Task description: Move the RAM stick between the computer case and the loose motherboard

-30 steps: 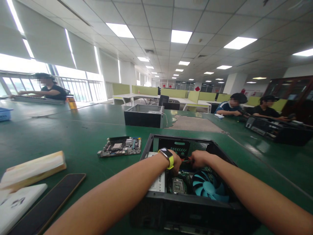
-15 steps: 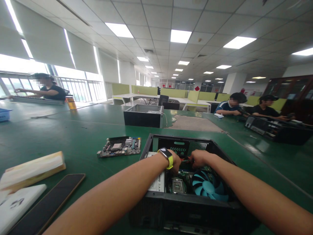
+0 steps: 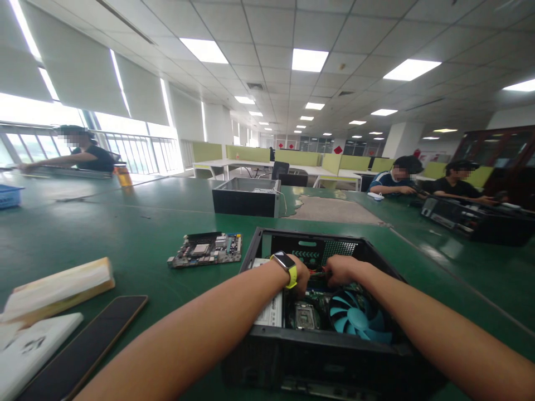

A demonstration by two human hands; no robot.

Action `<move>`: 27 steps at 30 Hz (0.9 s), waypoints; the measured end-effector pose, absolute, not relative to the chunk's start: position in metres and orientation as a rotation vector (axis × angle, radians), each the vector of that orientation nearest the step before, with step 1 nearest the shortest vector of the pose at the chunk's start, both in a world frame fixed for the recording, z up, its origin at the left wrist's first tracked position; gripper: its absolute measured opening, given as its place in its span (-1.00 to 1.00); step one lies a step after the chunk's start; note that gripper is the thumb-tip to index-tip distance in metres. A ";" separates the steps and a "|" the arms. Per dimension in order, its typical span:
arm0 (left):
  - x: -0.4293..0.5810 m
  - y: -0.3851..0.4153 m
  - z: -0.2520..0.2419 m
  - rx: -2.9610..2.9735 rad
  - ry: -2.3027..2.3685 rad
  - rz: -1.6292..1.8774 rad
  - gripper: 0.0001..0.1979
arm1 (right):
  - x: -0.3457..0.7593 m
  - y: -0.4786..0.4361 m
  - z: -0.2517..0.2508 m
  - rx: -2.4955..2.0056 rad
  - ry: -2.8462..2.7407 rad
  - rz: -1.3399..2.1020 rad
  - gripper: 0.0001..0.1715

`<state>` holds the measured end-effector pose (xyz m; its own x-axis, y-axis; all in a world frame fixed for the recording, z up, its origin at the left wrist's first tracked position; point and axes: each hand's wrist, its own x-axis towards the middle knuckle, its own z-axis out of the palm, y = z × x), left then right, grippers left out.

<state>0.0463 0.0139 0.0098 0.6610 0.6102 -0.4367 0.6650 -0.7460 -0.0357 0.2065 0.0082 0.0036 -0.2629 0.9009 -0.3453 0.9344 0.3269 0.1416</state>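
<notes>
An open black computer case (image 3: pixel 334 338) lies before me with both hands reaching down into it. My left hand (image 3: pixel 300 277), wearing a watch with a yellow-green band (image 3: pixel 291 274), is closed at one end of a thin red cable (image 3: pixel 317 270). Across a small gap, my right hand (image 3: pixel 340 270) is closed at the cable's other end. The fingertips of both hands are partly hidden. Below the hands sit a CPU socket (image 3: pixel 305 316) and a blue fan (image 3: pixel 357 320). At the case's left side is a pale metal box (image 3: pixel 270 311), partly covered by my left forearm.
Left of the case lies a loose motherboard (image 3: pixel 207 249). A phone (image 3: pixel 90 348), a white box (image 3: pixel 37 348) and a packet (image 3: pixel 61 289) rest nearer left. Another open case (image 3: pixel 246 199) stands behind. Co-workers sit on both sides, one case (image 3: pixel 474 220) at the right.
My hands stay almost in the same place inside the case. The view shifts very slightly. The person at the far left has lowered an arm.
</notes>
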 end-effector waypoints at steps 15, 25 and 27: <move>0.041 0.004 0.039 2.726 0.990 -0.756 -0.57 | 0.215 0.017 0.004 1.681 2.281 -0.167 -0.48; -0.100 0.062 0.065 2.374 1.255 0.976 -0.52 | 0.196 -0.016 0.075 2.196 2.660 -0.414 -0.38; -0.146 0.076 0.039 2.336 1.578 0.911 -0.51 | 0.173 -0.049 0.093 2.129 2.821 -0.749 -0.33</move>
